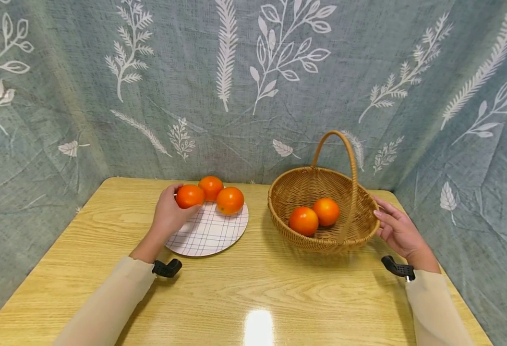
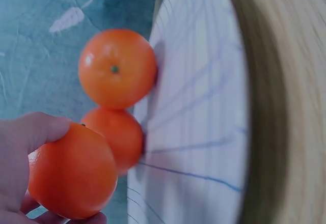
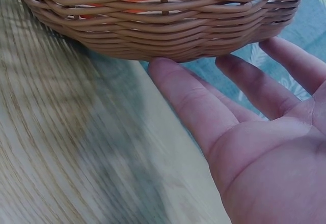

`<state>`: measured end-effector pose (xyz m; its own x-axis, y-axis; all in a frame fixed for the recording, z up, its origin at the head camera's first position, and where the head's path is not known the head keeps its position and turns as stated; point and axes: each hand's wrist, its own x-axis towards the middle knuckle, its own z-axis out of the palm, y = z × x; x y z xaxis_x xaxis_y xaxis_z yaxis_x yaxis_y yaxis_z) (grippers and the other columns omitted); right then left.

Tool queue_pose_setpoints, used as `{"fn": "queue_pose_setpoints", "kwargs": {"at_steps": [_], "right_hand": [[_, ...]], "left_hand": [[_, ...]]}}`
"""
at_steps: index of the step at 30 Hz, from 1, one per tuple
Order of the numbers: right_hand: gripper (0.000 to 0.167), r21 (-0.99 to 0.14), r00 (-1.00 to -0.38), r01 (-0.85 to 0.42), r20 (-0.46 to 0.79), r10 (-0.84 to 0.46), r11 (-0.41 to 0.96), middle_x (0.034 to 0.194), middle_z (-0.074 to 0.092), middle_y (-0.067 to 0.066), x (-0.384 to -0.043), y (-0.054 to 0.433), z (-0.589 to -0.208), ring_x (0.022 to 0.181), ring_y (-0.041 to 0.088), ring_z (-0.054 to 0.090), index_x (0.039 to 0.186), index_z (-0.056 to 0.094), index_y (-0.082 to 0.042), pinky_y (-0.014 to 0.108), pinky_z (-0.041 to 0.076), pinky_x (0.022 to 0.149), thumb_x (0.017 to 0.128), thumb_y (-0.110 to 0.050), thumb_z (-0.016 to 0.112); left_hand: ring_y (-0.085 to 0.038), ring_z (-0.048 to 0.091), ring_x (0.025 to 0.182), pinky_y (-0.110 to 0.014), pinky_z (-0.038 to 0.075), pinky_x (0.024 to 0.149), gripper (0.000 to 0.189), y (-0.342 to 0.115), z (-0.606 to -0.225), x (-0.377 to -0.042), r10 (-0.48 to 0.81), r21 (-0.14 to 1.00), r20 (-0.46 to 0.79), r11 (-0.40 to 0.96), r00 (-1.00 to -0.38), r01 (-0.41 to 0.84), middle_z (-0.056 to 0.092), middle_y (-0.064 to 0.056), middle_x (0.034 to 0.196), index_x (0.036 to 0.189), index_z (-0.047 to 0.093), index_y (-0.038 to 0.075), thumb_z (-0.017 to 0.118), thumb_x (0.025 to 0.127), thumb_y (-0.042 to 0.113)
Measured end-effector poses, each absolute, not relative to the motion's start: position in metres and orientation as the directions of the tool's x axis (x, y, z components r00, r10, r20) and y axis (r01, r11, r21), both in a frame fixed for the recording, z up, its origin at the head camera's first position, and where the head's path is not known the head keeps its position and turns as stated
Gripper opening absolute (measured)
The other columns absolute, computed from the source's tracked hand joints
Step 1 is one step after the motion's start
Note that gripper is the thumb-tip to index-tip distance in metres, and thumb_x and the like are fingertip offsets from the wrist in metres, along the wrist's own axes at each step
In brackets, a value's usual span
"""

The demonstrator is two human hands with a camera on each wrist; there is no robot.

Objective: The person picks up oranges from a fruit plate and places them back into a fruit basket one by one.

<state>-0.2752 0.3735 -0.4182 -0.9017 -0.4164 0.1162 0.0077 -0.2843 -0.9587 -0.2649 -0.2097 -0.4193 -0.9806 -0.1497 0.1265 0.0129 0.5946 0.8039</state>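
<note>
My left hand (image 1: 170, 215) grips an orange (image 1: 190, 196) over the left side of a round white plate (image 1: 201, 242) with blue checked lines. In the left wrist view, the thumb lies along the top of the held orange (image 2: 74, 173) and fingertips curl beneath it. Two more oranges, one at the back (image 1: 211, 188) and one to the right (image 1: 230, 201), sit on the plate beside it. My right hand (image 1: 402, 233) touches the right side of a wicker basket (image 1: 322, 245). Its extended fingers (image 3: 188, 99) meet the woven wall from outside and below.
Two oranges, one in front (image 1: 303, 221) and one behind it (image 1: 326, 211), lie inside the basket. The basket's tall handle (image 1: 352, 168) arches over it. A leaf-patterned curtain (image 1: 193, 86) closes off the back and sides of the wooden table (image 1: 236, 288).
</note>
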Motion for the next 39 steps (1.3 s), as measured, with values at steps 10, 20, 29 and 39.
{"fn": "queue_pose_setpoints", "kwargs": {"at_steps": [10, 20, 29, 39], "right_hand": [[0.058, -0.964, -0.877, 0.013, 0.117, -0.466, -0.266, 0.138, 0.06, 0.002, -0.279, 0.374, -0.418, 0.114, 0.017, 0.069, 0.165, 0.016, -0.008, 0.032, 0.061, 0.09, 0.11, 0.0, 0.032], [0.056, -0.966, -0.874, 0.011, 0.116, -0.473, -0.258, 0.137, 0.059, 0.004, -0.284, 0.374, -0.417, 0.112, 0.017, 0.07, 0.164, 0.021, -0.008, 0.032, 0.061, 0.088, 0.11, 0.0, 0.033], [0.056, -0.967, -0.874, 0.018, 0.109, -0.473, -0.256, 0.136, 0.061, 0.002, -0.282, 0.376, -0.418, 0.112, 0.017, 0.07, 0.164, 0.021, -0.009, 0.032, 0.061, 0.088, 0.11, 0.0, 0.034], [0.056, -0.963, -0.878, 0.023, 0.109, -0.466, -0.268, 0.136, 0.061, 0.002, -0.281, 0.376, -0.416, 0.112, 0.018, 0.071, 0.164, 0.024, -0.009, 0.032, 0.061, 0.088, 0.11, 0.0, 0.035]], "left_hand": [[-0.044, 0.05, 0.129, -0.06, 0.048, 0.107, 0.081, -0.188, -0.389, -0.265, -0.043, 0.845, 0.169, 0.52, -0.985, 0.122, 0.043, -0.026, 0.148, 0.152, 0.036, -0.003, 0.081, 0.088, 0.019], [-0.04, 0.053, 0.133, -0.056, 0.051, 0.106, 0.084, -0.154, -0.362, -0.272, 0.072, 0.874, 0.124, 0.465, -0.99, 0.144, 0.045, -0.018, 0.152, 0.155, 0.035, 0.005, 0.082, 0.089, 0.026], [-0.031, 0.059, 0.126, -0.051, 0.054, 0.101, 0.08, -0.106, -0.339, -0.285, 0.19, 0.872, 0.139, 0.441, -0.972, 0.211, 0.055, -0.009, 0.146, 0.15, 0.044, 0.014, 0.085, 0.084, 0.034], [-0.026, 0.062, 0.119, -0.045, 0.055, 0.098, 0.075, -0.062, -0.327, -0.298, 0.267, 0.845, 0.167, 0.457, -0.949, 0.278, 0.06, -0.008, 0.138, 0.148, 0.047, 0.014, 0.083, 0.086, 0.038]]}}
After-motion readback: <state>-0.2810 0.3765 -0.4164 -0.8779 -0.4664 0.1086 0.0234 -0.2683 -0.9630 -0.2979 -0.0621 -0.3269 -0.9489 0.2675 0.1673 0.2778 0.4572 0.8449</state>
